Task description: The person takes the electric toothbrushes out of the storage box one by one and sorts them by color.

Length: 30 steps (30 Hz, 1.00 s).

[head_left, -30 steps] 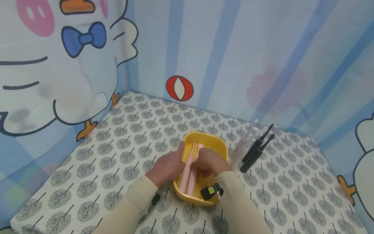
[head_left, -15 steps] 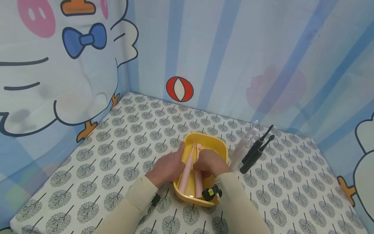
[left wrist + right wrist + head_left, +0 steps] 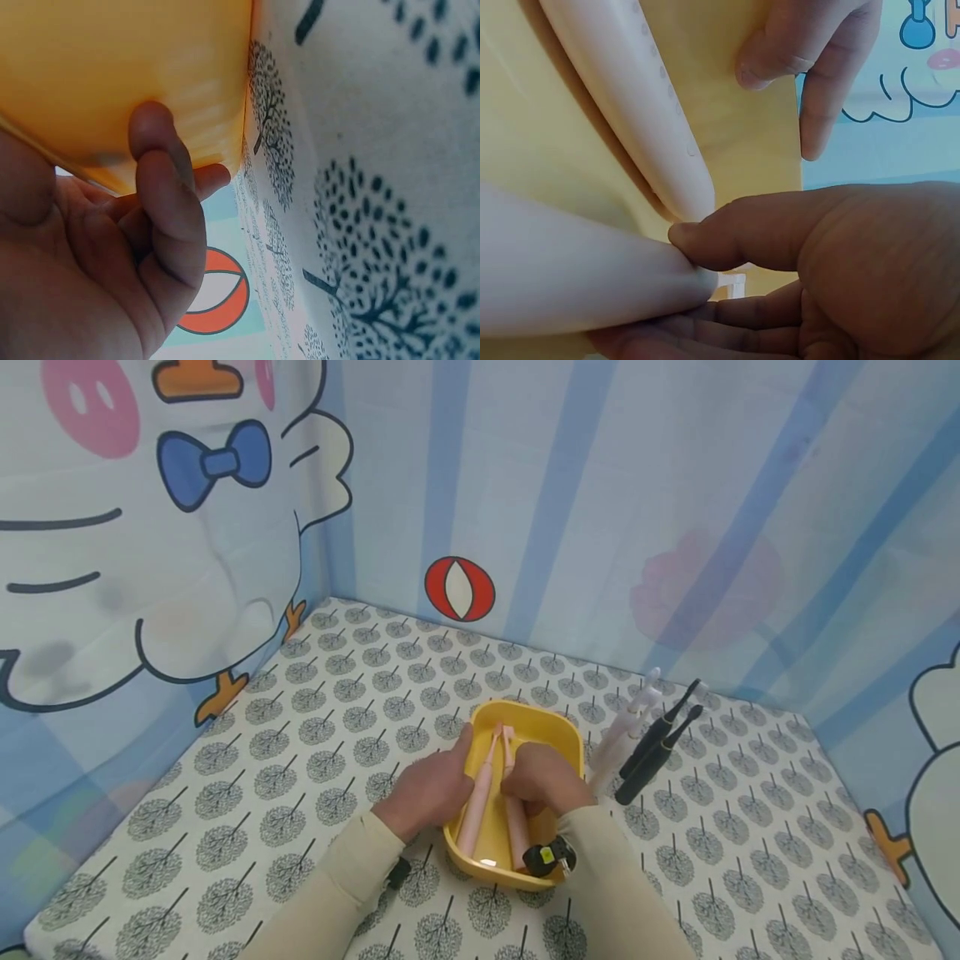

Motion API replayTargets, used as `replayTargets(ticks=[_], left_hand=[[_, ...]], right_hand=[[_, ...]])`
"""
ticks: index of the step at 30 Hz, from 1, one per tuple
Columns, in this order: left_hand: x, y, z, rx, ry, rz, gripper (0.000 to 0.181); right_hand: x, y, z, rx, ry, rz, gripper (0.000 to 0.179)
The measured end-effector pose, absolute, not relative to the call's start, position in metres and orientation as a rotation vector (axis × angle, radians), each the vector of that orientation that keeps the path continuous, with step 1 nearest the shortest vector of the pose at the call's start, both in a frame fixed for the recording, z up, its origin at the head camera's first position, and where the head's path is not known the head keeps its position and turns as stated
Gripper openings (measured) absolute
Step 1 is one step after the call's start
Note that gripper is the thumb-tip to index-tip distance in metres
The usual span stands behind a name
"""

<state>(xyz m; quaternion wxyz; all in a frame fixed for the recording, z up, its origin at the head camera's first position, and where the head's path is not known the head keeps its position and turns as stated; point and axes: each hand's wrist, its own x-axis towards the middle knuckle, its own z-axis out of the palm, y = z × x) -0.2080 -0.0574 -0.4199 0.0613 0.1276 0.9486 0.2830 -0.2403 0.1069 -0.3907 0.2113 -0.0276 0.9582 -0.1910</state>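
Observation:
A yellow tub holds two pink electric toothbrushes. My left hand grips the tub's left wall, thumb inside the rim, fingers against the outside in the left wrist view. Inside the tub, my right hand pinches the right pink toothbrush near the top of its handle, between thumb and fingers. The left pink toothbrush leans along the tub's left side, untouched by the right hand. The two brush heads lie close together at the far end, and the handles spread apart toward the near end.
Right of the tub, two black electric toothbrushes lie side by side on the tree-patterned cloth. White toothbrushes lie between them and the tub. A printed curtain stands behind the table.
The right pink toothbrush's handle has swung right, away from the left one, with my right hand shifting slightly right. The left hand stays on the tub wall.

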Motion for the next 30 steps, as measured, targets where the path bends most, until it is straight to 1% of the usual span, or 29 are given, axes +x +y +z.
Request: replayTargets(ticks=[16, 23, 30], left_hand=[[-0.208, -0.058, -0.420, 0.352, 2.845, 0.874, 0.074], [-0.207, -0.058, -0.419, 0.343, 2.817, 0.901, 0.074], [-0.207, -0.059, -0.421, 0.354, 2.846, 0.889, 0.075]], right_hand=[[-0.235, 0.113, -0.378, -0.119, 2.725, -0.653, 0.008], [-0.235, 0.116, -0.370, -0.163, 2.795, -0.612, 0.019], [-0.230, 0.118, -0.363, -0.145, 2.845, -0.723, 0.019]])
